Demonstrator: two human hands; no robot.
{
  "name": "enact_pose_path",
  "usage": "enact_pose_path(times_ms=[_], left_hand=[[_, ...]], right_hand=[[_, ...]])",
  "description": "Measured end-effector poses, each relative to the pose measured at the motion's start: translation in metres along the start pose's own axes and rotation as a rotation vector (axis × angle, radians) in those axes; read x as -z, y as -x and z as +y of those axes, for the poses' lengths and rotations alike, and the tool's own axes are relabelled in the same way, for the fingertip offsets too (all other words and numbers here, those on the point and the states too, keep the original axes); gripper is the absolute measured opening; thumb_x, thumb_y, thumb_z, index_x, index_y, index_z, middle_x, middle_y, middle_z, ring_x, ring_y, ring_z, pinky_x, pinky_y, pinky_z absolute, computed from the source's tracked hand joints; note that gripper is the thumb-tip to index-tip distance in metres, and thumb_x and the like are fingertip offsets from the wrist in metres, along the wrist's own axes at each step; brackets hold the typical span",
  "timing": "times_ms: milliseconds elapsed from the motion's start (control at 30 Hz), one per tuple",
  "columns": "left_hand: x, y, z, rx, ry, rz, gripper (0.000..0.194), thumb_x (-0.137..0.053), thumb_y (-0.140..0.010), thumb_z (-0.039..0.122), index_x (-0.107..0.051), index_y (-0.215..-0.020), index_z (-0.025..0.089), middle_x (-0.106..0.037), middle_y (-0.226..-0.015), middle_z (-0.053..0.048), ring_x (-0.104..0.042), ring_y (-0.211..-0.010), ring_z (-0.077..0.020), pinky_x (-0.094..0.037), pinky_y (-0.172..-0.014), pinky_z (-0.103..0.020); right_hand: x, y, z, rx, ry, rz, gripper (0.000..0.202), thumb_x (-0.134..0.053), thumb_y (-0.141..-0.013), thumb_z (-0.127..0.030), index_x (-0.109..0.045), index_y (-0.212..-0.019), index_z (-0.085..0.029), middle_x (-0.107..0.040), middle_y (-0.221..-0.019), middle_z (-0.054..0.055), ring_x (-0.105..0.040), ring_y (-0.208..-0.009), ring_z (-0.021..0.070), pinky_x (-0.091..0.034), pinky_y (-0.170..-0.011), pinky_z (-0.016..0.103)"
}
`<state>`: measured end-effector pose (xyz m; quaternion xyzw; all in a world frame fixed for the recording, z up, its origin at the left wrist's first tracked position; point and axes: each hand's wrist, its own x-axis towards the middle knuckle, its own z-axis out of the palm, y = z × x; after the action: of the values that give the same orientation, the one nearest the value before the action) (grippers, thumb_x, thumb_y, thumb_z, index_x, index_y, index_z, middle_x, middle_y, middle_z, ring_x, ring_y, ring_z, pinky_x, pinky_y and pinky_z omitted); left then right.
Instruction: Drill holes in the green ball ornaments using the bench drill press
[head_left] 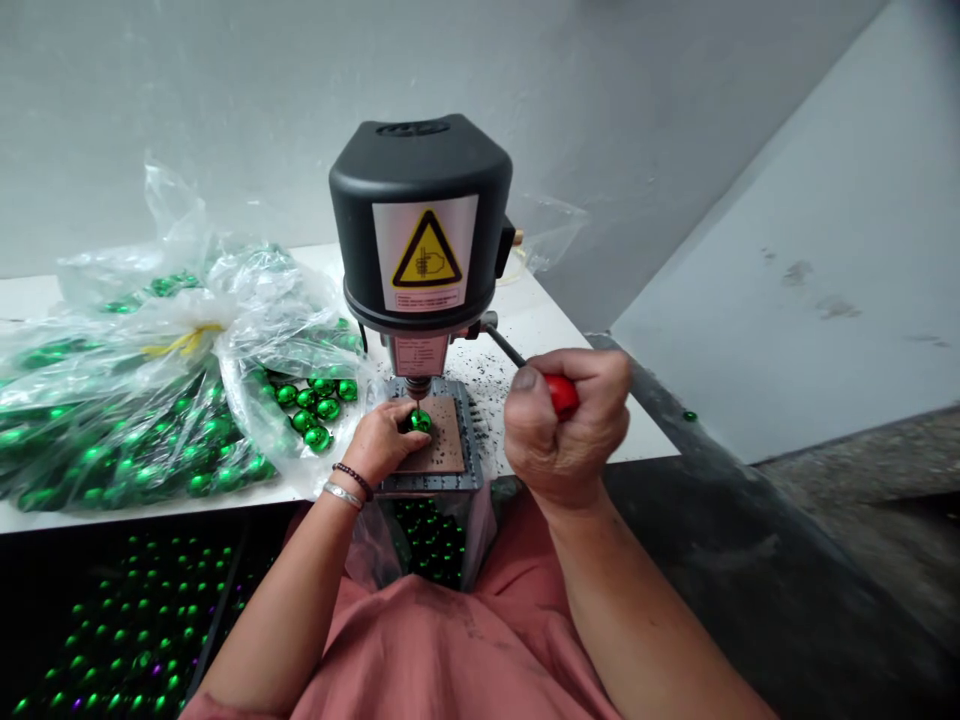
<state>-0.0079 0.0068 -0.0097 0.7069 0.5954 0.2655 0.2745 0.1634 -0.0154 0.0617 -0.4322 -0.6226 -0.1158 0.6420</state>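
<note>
Directly under the drill press, the left hand pinches a green ball between thumb and fingers, apparently steadying it; right of the press, the right hand wraps its fingers round a red knob, presumably for leverage.

Shiny green balls, red knob

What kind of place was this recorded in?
Probably a small workshop: a benchtop drill press with a warning label, dark shavings around its base, and plastic bags of shiny green balls.
</note>
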Motion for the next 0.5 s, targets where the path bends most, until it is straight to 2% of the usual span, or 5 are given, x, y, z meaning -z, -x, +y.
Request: enact_pose_path(times_ms=[333,500], left_hand=[[-0.004,0.002,-0.004,0.011,0.034,0.012,0.03,-0.066,-0.066,0.028,-0.068,-0.095,0.019,-0.067,-0.104,-0.007,-0.058,-0.101,-0.0222,-0.041,-0.093,-0.032],[-0.004,0.004,-0.004,0.03,0.047,0.028,0.029,-0.067,-0.065,0.026,-0.068,-0.094,0.023,-0.066,-0.105,-0.005,-0.058,-0.101,-0.0221,-0.042,-0.092,-0.032]], right_hand=[[-0.007,0.018,0.004,-0.041,-0.13,0.021,0.012,-0.05,-0.073,-0.016,-0.047,-0.084,-0.02,-0.052,-0.069,-0.004,-0.052,-0.061,0.007,-0.045,-0.057,0.022],[-0.009,0.031,0.01,-0.07,-0.209,-0.042,0.006,-0.047,-0.074,-0.016,-0.044,-0.078,-0.019,-0.051,-0.064,-0.003,-0.053,-0.058,0.0083,-0.044,-0.054,0.024]])
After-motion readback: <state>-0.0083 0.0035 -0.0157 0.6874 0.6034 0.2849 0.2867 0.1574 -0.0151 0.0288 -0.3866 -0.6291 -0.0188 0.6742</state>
